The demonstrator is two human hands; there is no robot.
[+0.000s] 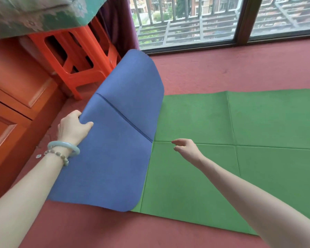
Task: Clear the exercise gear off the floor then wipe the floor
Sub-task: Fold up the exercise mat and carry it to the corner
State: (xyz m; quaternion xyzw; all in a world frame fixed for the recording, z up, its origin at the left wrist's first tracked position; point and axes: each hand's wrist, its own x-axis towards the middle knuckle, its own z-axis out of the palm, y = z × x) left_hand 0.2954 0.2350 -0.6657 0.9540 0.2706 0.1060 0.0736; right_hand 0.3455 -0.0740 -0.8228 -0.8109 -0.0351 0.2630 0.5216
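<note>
Blue-backed mat (195, 119) edge clamped in left hand (73, 128) grip; right hand (184, 149) apparently slack.

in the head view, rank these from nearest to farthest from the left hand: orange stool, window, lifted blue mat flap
1. lifted blue mat flap: the left hand grips its edge.
2. orange stool: just beyond the hand, on the left.
3. window: farthest, across the room to the right.

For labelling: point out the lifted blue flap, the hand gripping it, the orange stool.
blue flap (115, 140), head view, raised underside.
left hand (73, 127), head view, back of hand.
orange stool (86, 76), head view, lower rail.
</note>
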